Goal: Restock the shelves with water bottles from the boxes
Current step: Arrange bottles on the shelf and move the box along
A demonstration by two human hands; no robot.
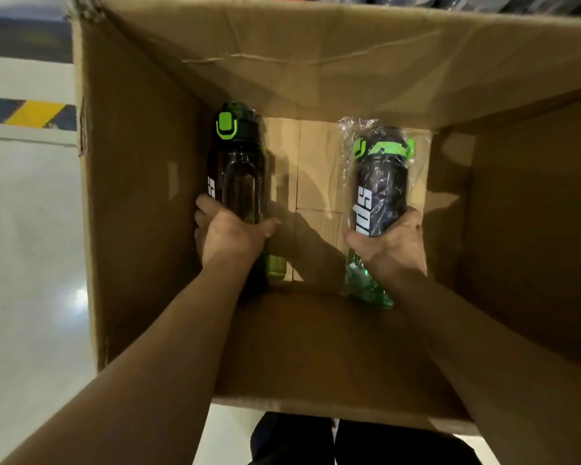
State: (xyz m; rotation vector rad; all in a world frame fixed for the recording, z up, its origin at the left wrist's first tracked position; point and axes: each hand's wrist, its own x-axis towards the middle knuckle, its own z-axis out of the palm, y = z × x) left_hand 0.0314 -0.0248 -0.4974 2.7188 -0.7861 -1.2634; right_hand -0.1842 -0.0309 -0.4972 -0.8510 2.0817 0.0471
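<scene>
Two dark see-through bottles inside big brown box point(141, 203). Left bottle point(240, 172) beside left wall, bright green clip on black lid. Right bottle point(379, 193) in crinkly clear wrap, white letters on side. Left hand point(230, 234) grips left bottle. Right hand point(391, 241) grips right bottle.

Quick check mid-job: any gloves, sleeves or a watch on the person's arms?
No. The left hand and right hand are ungloved, no rings showing. The left forearm and right forearm are bare to the picture's edge: no sleeve, watch or band in view.
</scene>
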